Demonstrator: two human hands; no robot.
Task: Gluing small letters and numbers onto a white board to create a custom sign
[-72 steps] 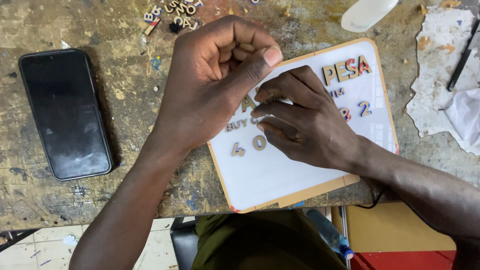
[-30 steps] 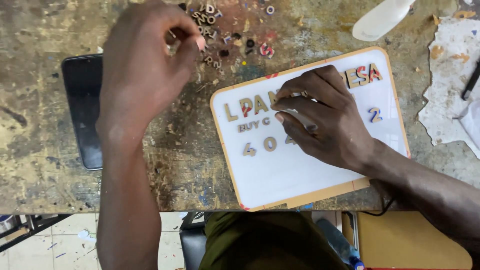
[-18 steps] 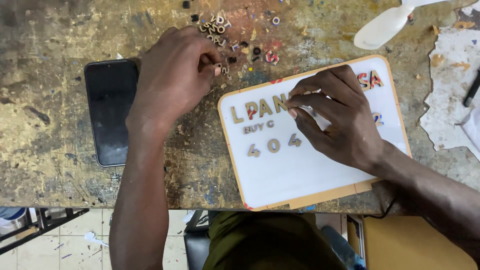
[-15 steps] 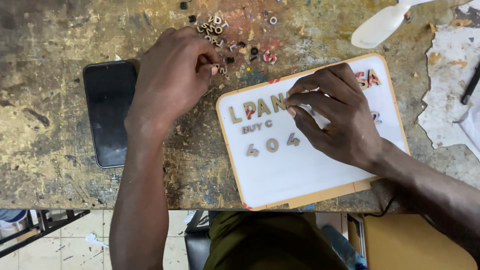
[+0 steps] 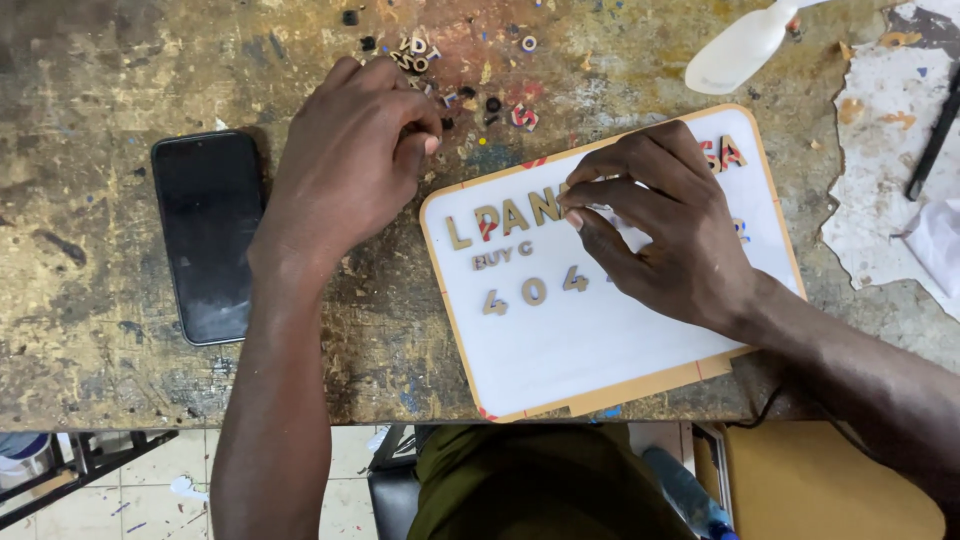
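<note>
A: Two hands in view, both on the bench (image 5: 120, 80). Left hand (image 5: 345, 165) first?

B: Curled loosely, knuckles up, fingertips pinched together over the scatter of small cut-out letters (image 5: 420, 55) at the far edge of the bench. Can't tell if it has one pinched; the tips hide it.

A: Right hand (image 5: 650, 225)?

B: Resting on the white board (image 5: 560, 340), fingers bent, thumb and forefinger closed at the end of the top row of wooden letters (image 5: 505, 218). Looks like it presses or pinches the last letter there, but that piece is mostly covered.

A: Board position?

B: Lies flat on the bench, tilted a bit, near edge just at the bench edge, straight in front of the person. Light wood frame. Below the top row, a smaller letter row and a row of numerals (image 5: 535, 292). More letters peek out past the right hand at the far right corner.

A: Anything else?

B: Black phone (image 5: 208, 235) lying face up, left of the left hand, apart from it. White plastic bottle (image 5: 740, 45) lying beyond the board. Torn paper sheet (image 5: 885, 170) at right.
</note>
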